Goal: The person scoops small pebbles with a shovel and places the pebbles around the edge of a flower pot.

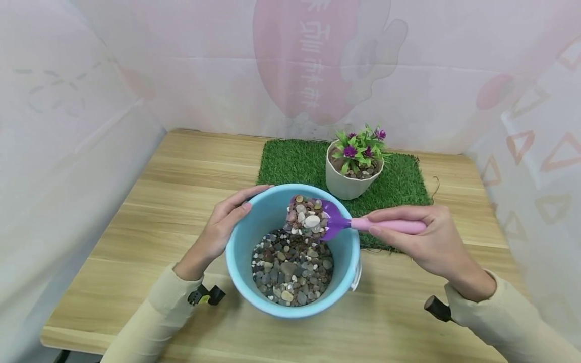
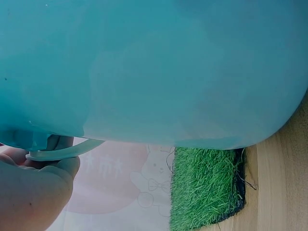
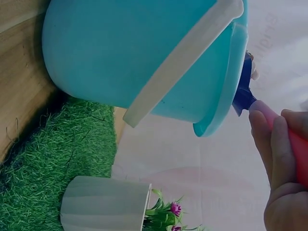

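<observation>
Pebbles inside bucket in head view, outer wall in wrist views

1. On my feed the bucket looks like smooth plastic with a soft sheen.
2. I read the pebbles as smooth stone.
3. The scoop seems glossy plastic, its handle duller.
4. The surface shows me smooth, satin wood grain.
5. Near its back edge I see bristly, synthetic-looking turf and a matt pot.
6. The backdrop looks like creased, matt cloth.
</observation>
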A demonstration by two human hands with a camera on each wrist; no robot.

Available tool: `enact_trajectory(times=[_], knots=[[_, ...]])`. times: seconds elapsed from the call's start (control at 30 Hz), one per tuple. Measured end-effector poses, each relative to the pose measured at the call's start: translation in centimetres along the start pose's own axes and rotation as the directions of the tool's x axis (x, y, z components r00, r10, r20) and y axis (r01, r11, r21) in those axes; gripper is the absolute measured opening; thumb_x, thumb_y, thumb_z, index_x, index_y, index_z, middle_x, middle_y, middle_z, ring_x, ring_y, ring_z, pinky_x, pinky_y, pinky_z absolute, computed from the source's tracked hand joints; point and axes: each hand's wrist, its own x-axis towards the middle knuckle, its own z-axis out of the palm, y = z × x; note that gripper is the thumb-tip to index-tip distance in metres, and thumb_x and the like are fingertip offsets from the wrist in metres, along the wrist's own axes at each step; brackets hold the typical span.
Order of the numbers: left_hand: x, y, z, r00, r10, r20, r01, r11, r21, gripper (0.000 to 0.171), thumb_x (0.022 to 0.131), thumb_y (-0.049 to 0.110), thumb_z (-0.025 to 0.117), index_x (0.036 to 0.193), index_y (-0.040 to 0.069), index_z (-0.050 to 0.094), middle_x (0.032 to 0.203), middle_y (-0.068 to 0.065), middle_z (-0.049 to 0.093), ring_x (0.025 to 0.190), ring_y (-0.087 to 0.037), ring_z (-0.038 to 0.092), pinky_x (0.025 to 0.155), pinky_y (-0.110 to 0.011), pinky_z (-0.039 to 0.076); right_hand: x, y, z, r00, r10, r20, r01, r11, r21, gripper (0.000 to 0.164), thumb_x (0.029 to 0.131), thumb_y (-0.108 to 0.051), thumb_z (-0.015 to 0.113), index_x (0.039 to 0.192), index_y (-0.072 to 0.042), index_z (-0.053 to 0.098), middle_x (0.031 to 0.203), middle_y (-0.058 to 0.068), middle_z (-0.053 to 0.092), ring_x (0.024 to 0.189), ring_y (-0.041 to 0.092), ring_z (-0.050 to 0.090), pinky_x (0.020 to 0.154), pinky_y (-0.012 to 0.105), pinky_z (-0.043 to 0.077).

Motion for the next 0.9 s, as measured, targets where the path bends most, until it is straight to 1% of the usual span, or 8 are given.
enact_trajectory(times=[0.13,0.3,0.43,0.57,0.67,0.73,0.83,0.9], knots=[[0.0,0.0,0.0,1.000,0.004,-0.003,-0.004,1.000,-0.005,0.044,0.113,0.012,0.038,0.154,-0.002,0.050,0.155,-0.025,0.054,0.124,-0.021,0.071,0.092,-0.052,0.068,-0.3,-0.1,-0.3,0.999,0.014,-0.031,-0.015,1.000,-0.012,0.024,0.088,0.015,0.075,0.111,0.007,0.077,0.106,0.019,0.081,0.097,0.025,0.080,0.079,0.036,0.068],[0.0,0.0,0.0,1.000,0.012,0.004,-0.012,1.000,-0.021,0.044,0.113,0.011,0.038,0.154,-0.003,0.049,0.154,-0.026,0.054,0.125,-0.025,0.071,0.093,-0.053,0.067,-0.7,-0.1,-0.8,0.998,0.006,-0.058,-0.007,1.000,-0.018,0.025,0.087,0.017,0.075,0.111,0.009,0.077,0.106,0.019,0.081,0.097,0.023,0.081,0.078,0.033,0.069],[-0.1,0.0,0.0,1.000,0.007,0.003,-0.007,1.000,-0.029,0.044,0.113,0.012,0.037,0.154,-0.002,0.049,0.154,-0.024,0.055,0.126,-0.027,0.070,0.095,-0.052,0.066,-0.8,-0.2,-1.2,0.997,0.004,-0.079,-0.009,0.998,-0.059,0.024,0.087,0.016,0.076,0.110,0.008,0.078,0.106,0.015,0.082,0.096,0.021,0.081,0.076,0.031,0.069],[-0.1,0.0,0.0,1.000,-0.002,0.006,0.002,0.999,-0.034,0.045,0.114,0.013,0.037,0.154,-0.002,0.049,0.156,-0.022,0.054,0.129,-0.028,0.069,0.099,-0.053,0.065,-0.9,-0.5,-1.6,0.994,0.034,-0.101,-0.045,0.993,-0.112,0.023,0.088,0.013,0.077,0.110,0.006,0.079,0.106,0.013,0.082,0.095,0.020,0.081,0.075,0.030,0.069],[-0.1,0.0,0.0,1.000,-0.001,0.008,0.001,0.999,-0.034,0.045,0.114,0.013,0.037,0.154,-0.002,0.049,0.156,-0.022,0.054,0.129,-0.029,0.068,0.099,-0.053,0.065,-1.2,-0.8,-1.8,0.989,0.075,-0.128,-0.095,0.984,-0.151,0.023,0.088,0.010,0.078,0.110,0.003,0.080,0.105,0.010,0.082,0.095,0.019,0.081,0.076,0.031,0.069],[-0.1,0.0,0.0,1.000,0.002,0.008,-0.002,0.999,-0.040,0.045,0.114,0.013,0.037,0.154,-0.003,0.049,0.156,-0.022,0.055,0.129,-0.030,0.069,0.098,-0.054,0.064,-1.3,-0.9,-2.1,0.986,0.091,-0.143,-0.113,0.982,-0.154,0.023,0.088,0.010,0.079,0.111,0.005,0.079,0.104,0.009,0.083,0.095,0.019,0.080,0.077,0.030,0.069],[-0.1,0.0,0.0,1.000,0.005,0.011,-0.004,0.999,-0.045,0.045,0.114,0.013,0.037,0.154,-0.003,0.048,0.156,-0.022,0.054,0.129,-0.030,0.069,0.098,-0.055,0.064,-1.5,-1.0,-2.4,0.977,0.120,-0.176,-0.152,0.971,-0.182,0.024,0.088,0.008,0.080,0.111,0.006,0.079,0.102,0.003,0.083,0.095,0.017,0.080,0.077,0.028,0.068],[0.0,0.0,0.0,1.000,0.003,0.014,-0.002,0.999,-0.052,0.045,0.114,0.013,0.037,0.155,-0.003,0.048,0.156,-0.022,0.054,0.129,-0.030,0.068,0.098,-0.056,0.064,-1.7,-1.1,-2.6,0.975,0.122,-0.185,-0.155,0.972,-0.178,0.025,0.088,0.009,0.080,0.112,0.009,0.077,0.103,0.004,0.083,0.095,0.017,0.080,0.073,0.022,0.068]])
